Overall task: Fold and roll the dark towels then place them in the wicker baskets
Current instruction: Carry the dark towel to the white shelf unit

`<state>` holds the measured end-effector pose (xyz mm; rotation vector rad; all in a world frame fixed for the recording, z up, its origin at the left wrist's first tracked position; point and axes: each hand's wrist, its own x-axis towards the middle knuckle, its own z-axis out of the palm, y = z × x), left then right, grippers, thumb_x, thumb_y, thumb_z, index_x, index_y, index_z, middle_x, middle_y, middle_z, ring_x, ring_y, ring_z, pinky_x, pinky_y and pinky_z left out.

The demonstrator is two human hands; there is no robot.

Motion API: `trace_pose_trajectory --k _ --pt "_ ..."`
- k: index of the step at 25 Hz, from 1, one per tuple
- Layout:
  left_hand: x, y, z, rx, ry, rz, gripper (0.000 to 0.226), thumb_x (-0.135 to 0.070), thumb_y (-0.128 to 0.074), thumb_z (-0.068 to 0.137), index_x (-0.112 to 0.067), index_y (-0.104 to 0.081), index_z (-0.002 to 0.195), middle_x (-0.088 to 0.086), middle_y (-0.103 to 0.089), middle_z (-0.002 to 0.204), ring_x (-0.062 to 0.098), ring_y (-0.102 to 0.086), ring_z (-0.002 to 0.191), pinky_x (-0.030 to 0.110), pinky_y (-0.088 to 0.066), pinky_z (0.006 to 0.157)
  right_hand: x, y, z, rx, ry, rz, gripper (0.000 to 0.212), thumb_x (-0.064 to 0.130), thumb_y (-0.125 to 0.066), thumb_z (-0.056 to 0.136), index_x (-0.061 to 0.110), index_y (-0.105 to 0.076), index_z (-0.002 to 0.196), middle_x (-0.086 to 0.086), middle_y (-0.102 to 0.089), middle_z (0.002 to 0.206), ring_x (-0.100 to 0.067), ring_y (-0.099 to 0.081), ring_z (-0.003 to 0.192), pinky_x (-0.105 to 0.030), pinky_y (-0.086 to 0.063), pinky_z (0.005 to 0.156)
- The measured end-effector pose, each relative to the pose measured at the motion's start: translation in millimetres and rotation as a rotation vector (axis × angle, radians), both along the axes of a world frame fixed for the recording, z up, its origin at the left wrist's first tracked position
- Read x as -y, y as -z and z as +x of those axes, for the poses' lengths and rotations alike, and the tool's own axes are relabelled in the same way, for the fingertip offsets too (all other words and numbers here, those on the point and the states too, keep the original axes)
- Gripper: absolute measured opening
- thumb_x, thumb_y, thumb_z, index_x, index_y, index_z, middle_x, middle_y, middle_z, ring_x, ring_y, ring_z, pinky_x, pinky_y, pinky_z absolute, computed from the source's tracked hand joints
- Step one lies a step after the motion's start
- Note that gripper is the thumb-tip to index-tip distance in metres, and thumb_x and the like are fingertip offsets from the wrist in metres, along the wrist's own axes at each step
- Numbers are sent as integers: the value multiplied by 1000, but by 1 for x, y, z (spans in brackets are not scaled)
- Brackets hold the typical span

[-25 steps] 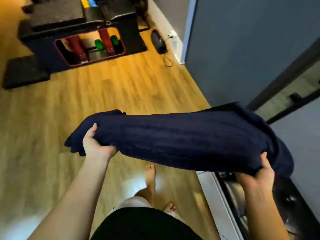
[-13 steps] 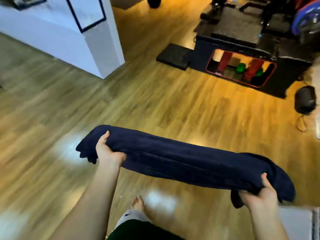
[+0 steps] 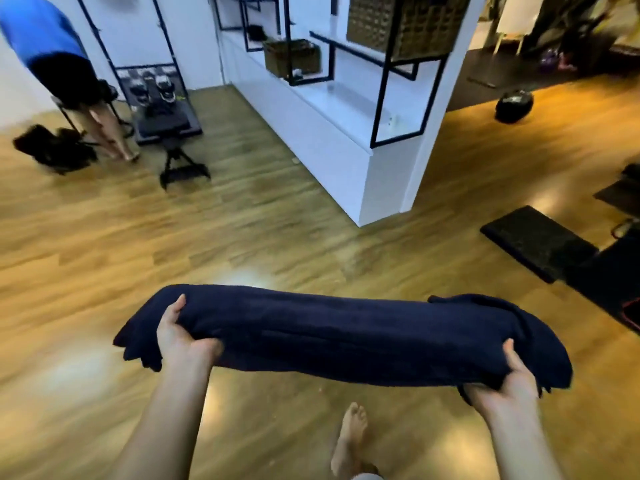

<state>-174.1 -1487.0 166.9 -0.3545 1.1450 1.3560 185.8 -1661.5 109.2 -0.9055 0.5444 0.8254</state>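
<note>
A dark navy towel [image 3: 346,334], folded into a long band, stretches level in the air above the wooden floor. My left hand [image 3: 180,337] grips its left end, thumb on top. My right hand [image 3: 509,386] grips the right end from below, where loose corners hang down. Two wicker baskets stand on the white shelf unit ahead: a small one [image 3: 292,57] on the lower ledge and a larger one [image 3: 405,24] higher up at the near end.
The white shelf unit [image 3: 346,133] with black metal frames runs from the centre toward the back. A person in a blue top [image 3: 59,60] stands at the far left beside a black tripod [image 3: 180,164]. Black mats [image 3: 536,240] and a dark round object [image 3: 514,105] lie at right.
My view has swung left from the gym equipment and grey wall to the white shelf unit with the baskets. Both hands keep the same hold on the towel.
</note>
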Motion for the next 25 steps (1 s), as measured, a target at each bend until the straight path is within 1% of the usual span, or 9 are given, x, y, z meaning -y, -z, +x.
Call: trace_pose_trajectory --k 3,7,10,12,14,17,20,22,25 --pt "-92 5 -3 6 -92 13 41 -28 -80 74 -15 -63 109 4 -70 111 28 -68 102 42 -54 92 -133 -2 14 25 -137 41 106 31 -94 34 20 -58 133 -9 -70 121 -34 -67 110 -52 -52 96" --pt "-197 -2 9 37 -175 -46 70 -28 -86 67 -15 -55 127 10 -65 116 34 -66 100 47 -54 77 -282 -13 38 24 -286 61 61 36 -77 82 17 -52 134 -10 -67 121 -34 -64 107 -52 -54 87" --pt "-278 -5 17 30 -178 -27 64 -29 -83 74 -14 -49 127 14 -60 110 38 -61 95 51 -50 77 -387 -14 53 19 -338 58 47 36 -70 89 17 -54 129 -10 -68 114 -33 -65 103 -50 -54 75" --pt "-331 0 23 25 -172 -10 54 -29 -78 80 -15 -50 123 14 -60 104 38 -60 92 51 -49 71 -448 -13 57 34 -366 85 37 34 -68 91 16 -57 122 -9 -69 111 -32 -65 101 -51 -53 85" --pt "-383 15 25 9 -174 2 49 -27 -78 81 -16 -53 122 12 -62 107 36 -63 96 50 -51 73 -504 -8 60 33 -353 65 32 32 -68 91 16 -58 117 -8 -68 111 -31 -65 101 -52 -50 96" --pt "-487 41 25 21 -149 -31 55 -26 -81 77 -16 -58 125 11 -66 115 35 -67 103 47 -55 86 -601 5 62 36 -317 58 41 32 -69 91 17 -56 126 -9 -68 117 -32 -64 107 -51 -50 97" --pt "-608 51 28 55 -46 -113 63 -25 -81 77 -15 -54 133 10 -65 120 35 -65 106 47 -54 88 -693 15 66 68 -249 16 42 34 -68 91 16 -55 126 -10 -66 124 -32 -62 112 -50 -48 103" --pt "-683 44 33 112 11 -146 70 -26 -80 78 -16 -46 138 11 -59 128 38 -60 106 49 -51 87 -742 13 73 72 -211 8 64 37 -78 80 15 -52 134 -10 -66 127 -34 -63 114 -51 -52 97" --pt "-808 21 53 100 87 -166 81 -31 -80 79 -14 -37 146 14 -50 139 41 -51 121 52 -43 92 -823 18 87 69 -151 -28 114 37 -99 38 21 -50 139 -10 -70 124 -37 -67 111 -52 -57 85"
